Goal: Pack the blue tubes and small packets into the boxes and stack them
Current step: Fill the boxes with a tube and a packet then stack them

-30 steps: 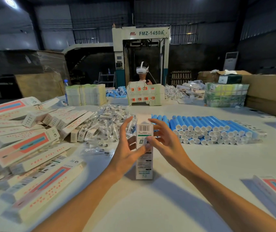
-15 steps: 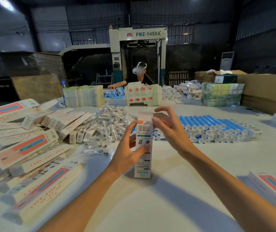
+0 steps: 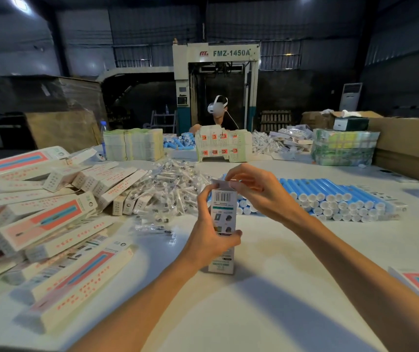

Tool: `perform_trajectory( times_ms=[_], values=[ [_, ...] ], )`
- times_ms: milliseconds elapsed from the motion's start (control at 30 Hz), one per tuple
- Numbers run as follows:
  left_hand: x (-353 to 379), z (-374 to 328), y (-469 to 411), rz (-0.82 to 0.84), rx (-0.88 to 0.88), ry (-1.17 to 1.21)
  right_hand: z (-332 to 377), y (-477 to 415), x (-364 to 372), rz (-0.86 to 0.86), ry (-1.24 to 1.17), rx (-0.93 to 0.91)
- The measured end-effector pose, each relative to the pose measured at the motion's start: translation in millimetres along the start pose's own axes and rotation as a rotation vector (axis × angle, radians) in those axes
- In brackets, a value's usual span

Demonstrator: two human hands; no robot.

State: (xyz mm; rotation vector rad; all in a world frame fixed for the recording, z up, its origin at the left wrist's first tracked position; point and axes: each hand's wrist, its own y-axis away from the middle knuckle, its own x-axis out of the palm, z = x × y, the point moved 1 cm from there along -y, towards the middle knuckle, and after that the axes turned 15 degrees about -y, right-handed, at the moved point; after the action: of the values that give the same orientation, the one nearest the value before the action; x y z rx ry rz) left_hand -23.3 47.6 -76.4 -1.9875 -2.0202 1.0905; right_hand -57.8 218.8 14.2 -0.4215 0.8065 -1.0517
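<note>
My right hand point(image 3: 256, 191) has come down from half a second ago, when it hovered curled over the top of the box point(image 3: 222, 199). Now it has closed in on the top flap point(image 3: 219, 184). Its fingers point(image 3: 239, 183) are bent and drawn together, pinching the edge of that flap between thumb and fingertips. The ring and little fingers are curled loosely behind and hold nothing that I can see.

My left hand point(image 3: 209, 237) has hardly shifted. It grips the box round its middle, the thumb point(image 3: 234, 235) across the printed front and the other fingers wrapped up the left side, clamped firmly on the carton.

The box stands upright on the white table point(image 3: 279, 288), straight in front of me, barcode side toward me.

Just behind it on the right lie the blue tubes point(image 3: 330, 194) in a stacked row, white caps facing me. To the left behind it spreads the heap of clear packets point(image 3: 173, 186). Farther left, the long white and pink boxes point(image 3: 40, 219) lie piled untidily.

Across the table a person point(image 3: 218, 115) wearing a white headset bends over more cartons, in front of a machine point(image 3: 228, 53) marked FMZ-1450A.
</note>
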Motion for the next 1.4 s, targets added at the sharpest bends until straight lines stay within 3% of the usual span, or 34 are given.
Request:
perform_trajectory(
  times_ms=[633,1033,1267,1400],
  values=[
    [-3,6,-2,0.017,0.026,-0.008,2,4,-2,-0.128,-0.119,0.147],
    [-2,4,-1,0.015,0.033,0.034,20,-6,-8,-0.014,-0.019,0.255],
    [-8,5,1,0.003,-0.028,0.048,13,17,9,0.062,-0.068,0.215],
    [-6,4,-1,0.003,-0.030,0.029,-2,38,25,-0.060,-0.123,0.156]
  ],
)
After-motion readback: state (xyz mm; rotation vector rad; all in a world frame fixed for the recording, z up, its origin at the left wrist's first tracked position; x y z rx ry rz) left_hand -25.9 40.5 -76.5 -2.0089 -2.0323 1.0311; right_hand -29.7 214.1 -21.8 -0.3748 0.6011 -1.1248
